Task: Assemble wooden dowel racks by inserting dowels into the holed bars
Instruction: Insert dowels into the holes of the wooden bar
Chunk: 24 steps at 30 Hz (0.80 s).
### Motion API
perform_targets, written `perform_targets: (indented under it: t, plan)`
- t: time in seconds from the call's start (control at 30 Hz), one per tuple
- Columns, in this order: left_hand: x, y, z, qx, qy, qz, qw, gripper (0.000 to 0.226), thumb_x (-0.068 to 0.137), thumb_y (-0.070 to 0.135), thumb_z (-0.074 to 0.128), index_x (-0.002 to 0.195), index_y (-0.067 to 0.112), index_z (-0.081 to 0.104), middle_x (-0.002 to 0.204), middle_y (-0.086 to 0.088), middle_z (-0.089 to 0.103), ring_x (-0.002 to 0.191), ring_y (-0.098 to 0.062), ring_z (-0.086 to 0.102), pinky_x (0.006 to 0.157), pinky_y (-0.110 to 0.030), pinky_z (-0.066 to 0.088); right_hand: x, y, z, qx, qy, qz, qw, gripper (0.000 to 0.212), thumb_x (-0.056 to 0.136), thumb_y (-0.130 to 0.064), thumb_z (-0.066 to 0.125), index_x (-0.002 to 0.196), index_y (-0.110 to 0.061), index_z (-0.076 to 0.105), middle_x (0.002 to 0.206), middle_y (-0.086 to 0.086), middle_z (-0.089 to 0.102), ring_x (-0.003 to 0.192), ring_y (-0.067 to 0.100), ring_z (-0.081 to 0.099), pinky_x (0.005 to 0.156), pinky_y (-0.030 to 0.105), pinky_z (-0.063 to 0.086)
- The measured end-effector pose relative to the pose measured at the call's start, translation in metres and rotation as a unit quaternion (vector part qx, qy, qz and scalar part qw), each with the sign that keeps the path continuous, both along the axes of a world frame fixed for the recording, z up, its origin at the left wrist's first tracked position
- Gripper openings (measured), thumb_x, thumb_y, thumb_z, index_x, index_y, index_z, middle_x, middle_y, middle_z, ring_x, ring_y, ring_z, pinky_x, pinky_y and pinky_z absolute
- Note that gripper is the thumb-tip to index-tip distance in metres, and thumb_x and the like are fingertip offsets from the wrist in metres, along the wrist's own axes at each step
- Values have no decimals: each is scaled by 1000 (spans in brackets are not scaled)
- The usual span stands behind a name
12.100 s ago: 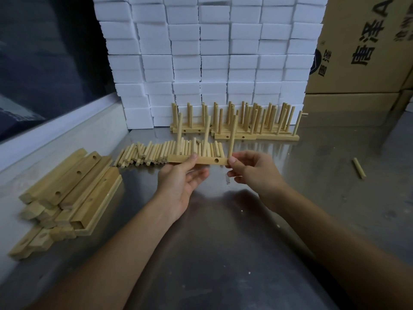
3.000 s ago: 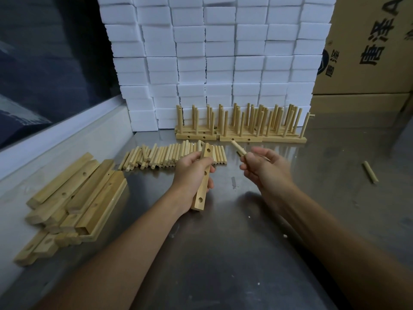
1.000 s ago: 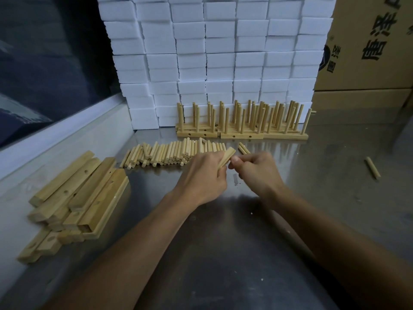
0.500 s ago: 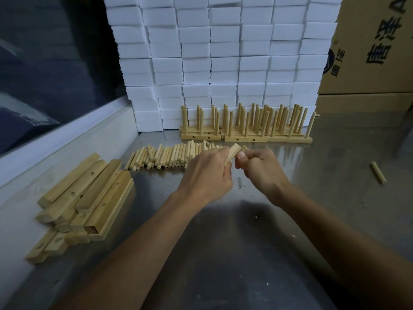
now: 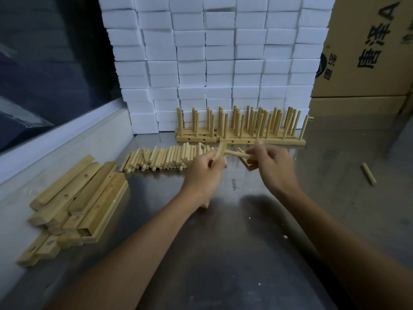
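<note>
Head view, nearest first: two bare forearms reach forward over a metal table [image 5: 223,253]. The left hand [image 5: 204,173] has its fingers curled round a holed bar [image 5: 219,151], held roughly upright, its lower end showing below the wrist. The right hand [image 5: 273,166] pinches a dowel [image 5: 237,153] that lies almost level, its far tip meeting the bar's upper part. To the left lies a stack of holed bars [image 5: 76,204] near the table's edge. Just beyond the hands a row of loose dowels [image 5: 165,157] lies side by side. A single stray dowel [image 5: 368,173] lies well apart on the right. Farther back stand the finished racks [image 5: 241,128] with upright dowels, against a wall of white foam blocks [image 5: 212,59], beside cardboard boxes [image 5: 368,52].
</note>
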State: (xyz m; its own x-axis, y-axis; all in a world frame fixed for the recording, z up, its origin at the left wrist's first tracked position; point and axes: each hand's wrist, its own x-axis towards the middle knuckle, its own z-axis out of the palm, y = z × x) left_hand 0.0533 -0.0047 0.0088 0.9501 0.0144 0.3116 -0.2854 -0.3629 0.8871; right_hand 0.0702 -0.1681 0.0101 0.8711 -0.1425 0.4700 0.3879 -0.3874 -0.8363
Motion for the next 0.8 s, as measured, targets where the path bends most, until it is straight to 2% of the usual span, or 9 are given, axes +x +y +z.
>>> perform_targets:
  t: [0.1,0.2,0.3,0.4,0.47,0.53,0.63,0.7,0.8]
  plan:
    - [5,8,-1,-161,90,53,981,28,103,22,48,125,13,62,79,-6,57,43,-14,45,43,-27,40,5,-9,-8,-6,33,-30,999,41,105,-35,39,79,-20,67,74,3,69,73,21,67,66,31,55]
    - [4,11,-2,-296,147,47,943,21,101,18,48,109,4,62,78,-9,56,41,-16,45,39,-25,37,13,-16,-20,-140,59,-50,987,23,100,-24,52,86,-14,67,81,5,67,74,22,63,76,43,58]
    - [3,15,-5,-380,152,3,912,20,94,9,41,95,4,61,69,-8,55,42,-18,44,38,-23,34,21,-17,-23,-245,63,-75,965,18,96,-24,58,109,-17,68,101,1,67,87,15,60,82,37,56]
    - [5,18,-7,-395,152,3,906,25,92,7,38,101,4,61,68,-8,54,42,-17,44,39,-24,34,27,-12,-25,-375,36,-97,921,29,94,-35,58,119,-20,61,110,1,59,95,15,54,83,32,49]
    - [6,18,-8,-389,154,13,908,24,92,7,39,100,3,61,70,-8,54,42,-17,45,39,-24,35,30,-7,-27,-431,17,-99,897,34,94,-40,55,122,-21,58,114,1,57,100,17,52,88,35,49]
    - [6,19,-9,-389,151,18,908,21,92,6,40,97,2,61,70,-9,54,41,-18,46,40,-25,35,35,-4,-27,-438,19,-101,893,37,95,-43,52,124,-21,57,118,3,57,105,20,53,92,39,49]
    - [7,19,-8,-393,152,21,907,19,92,6,40,92,3,59,69,-9,54,40,-17,45,40,-25,34,42,-2,-23,-379,48,-113,917,39,98,-46,47,124,-20,58,121,5,59,108,23,55,94,42,48]
    - [7,18,-9,-391,151,21,908,18,92,6,41,91,3,59,67,-8,54,41,-17,46,40,-24,35,45,-2,-23,-371,74,-123,918,35,100,-43,43,114,-18,62,112,5,62,101,24,57,92,43,48]
    - [7,17,-10,-389,147,20,909,18,91,6,42,91,3,59,66,-7,55,41,-16,46,39,-24,35,47,-1,-22,-413,110,-119,896,20,99,-29,50,96,-16,65,89,3,64,84,23,58,86,43,52]
